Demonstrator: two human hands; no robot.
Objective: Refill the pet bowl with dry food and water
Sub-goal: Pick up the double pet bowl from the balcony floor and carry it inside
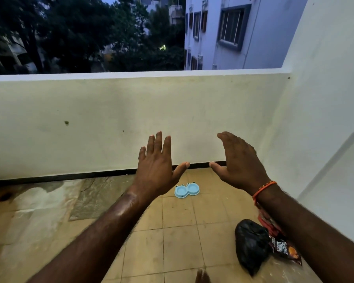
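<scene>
Left hand [154,166] and right hand [240,166] raised, fingers spread, holding nothing. Blue double pet bowl [187,190] on tiled floor near parapet wall [110,123], both wells look empty. Black bag [250,245] and snack packet [285,249] near right. Risk: dim light, kibble spilling past small wells.

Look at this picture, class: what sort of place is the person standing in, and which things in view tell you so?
Most likely an open balcony or terrace of an upper-floor flat. A waist-high parapet wall edges the tiled floor, with treetops and a neighbouring apartment block beyond. A blue double pet bowl sits on the tiles.
</scene>
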